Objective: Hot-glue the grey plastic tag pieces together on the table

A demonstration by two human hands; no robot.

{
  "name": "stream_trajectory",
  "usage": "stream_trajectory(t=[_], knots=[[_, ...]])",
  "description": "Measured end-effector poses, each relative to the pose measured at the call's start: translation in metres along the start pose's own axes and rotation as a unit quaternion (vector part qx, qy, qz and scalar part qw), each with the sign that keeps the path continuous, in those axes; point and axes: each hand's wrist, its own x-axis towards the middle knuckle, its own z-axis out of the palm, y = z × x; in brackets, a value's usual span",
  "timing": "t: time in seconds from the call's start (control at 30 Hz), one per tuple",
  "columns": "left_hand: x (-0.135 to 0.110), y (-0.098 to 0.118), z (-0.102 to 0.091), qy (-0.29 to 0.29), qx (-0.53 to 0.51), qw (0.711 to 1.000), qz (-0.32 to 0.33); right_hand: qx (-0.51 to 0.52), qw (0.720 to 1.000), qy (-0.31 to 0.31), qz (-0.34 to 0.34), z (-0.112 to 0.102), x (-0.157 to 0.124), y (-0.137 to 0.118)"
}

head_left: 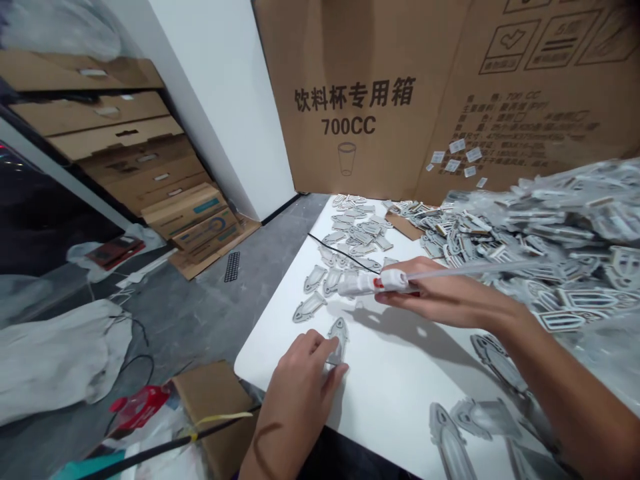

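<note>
My left hand (306,373) is near the table's front edge, its thumb and fingertips closed on a small grey pointed plastic piece (339,331). The piece lies at the table surface, its tip facing away from me. Wrapped in my right hand (425,293) is a white hot glue gun (363,285) with a red mark. A long clear glue stick (465,269) sticks out of its back end. The gun hangs above the table, apart from the piece in my left hand. Beyond my left hand lie similar loose grey pieces (309,307).
Many more pieces are heaped with plastic bags (565,207) on the right of the white table (270,340). A black cable (340,251) crosses the far pieces. Behind stands a large cardboard box (360,60). Stacked cartons (135,160) and an open box (213,390) are at left.
</note>
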Motion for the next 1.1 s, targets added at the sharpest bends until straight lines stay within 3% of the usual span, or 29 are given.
stream_trajectory(t=[0.1, 0.23, 0.47, 0.8, 1.1], knots=[[0.001, -0.003, 0.008, 0.04, 0.024, 0.998, -0.033, -0.047, 0.997, -0.054, -0.001, 0.004, -0.001, -0.007], [0.0, -0.005, 0.01, 0.063, 0.029, 0.997, -0.037, -0.062, 0.995, -0.081, -0.001, 0.011, 0.002, -0.012], [-0.002, -0.006, 0.003, 0.026, 0.018, 0.999, -0.009, -0.079, 0.99, -0.115, -0.019, 0.023, 0.007, -0.014], [0.0, -0.002, 0.004, 0.0, 0.026, 0.999, -0.019, -0.1, 0.986, -0.128, -0.039, 0.028, 0.007, -0.019], [0.0, 0.002, 0.001, -0.035, 0.037, 0.998, -0.031, -0.179, 0.973, -0.135, -0.047, 0.031, 0.007, -0.018]])
